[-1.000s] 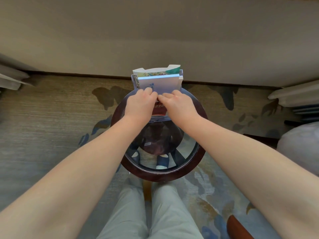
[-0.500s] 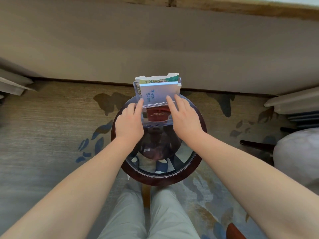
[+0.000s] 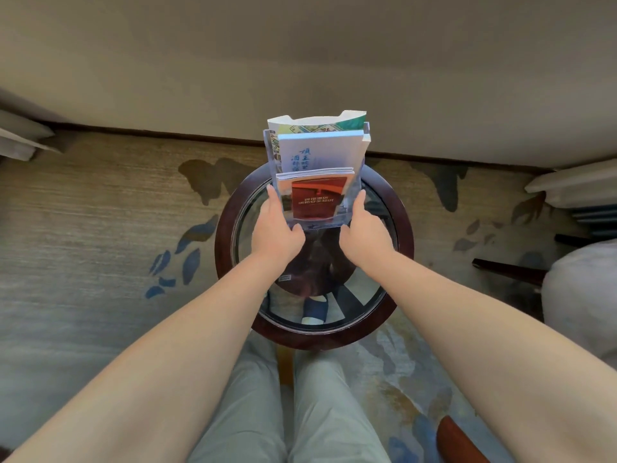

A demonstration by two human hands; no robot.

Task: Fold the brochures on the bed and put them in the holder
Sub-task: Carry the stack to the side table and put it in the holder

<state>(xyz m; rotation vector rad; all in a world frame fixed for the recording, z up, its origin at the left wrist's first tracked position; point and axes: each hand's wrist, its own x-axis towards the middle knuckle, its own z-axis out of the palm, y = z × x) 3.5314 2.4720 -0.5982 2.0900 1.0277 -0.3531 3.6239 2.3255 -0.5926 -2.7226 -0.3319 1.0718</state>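
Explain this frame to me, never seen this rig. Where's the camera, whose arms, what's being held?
No robot here. A person wears one wide-angle camera on the head, looking forward and down, so the arms entering from the bottom are their own. The left hand and right hand each take a grip on one side of a clear plastic holder. It stands on a round glass-topped side table with a dark wooden rim. In the holder's tiers: a red brochure in front, a pale blue-white one behind it, and a green-edged one at the back. Below the table are the person's trousered legs and patterned carpet.
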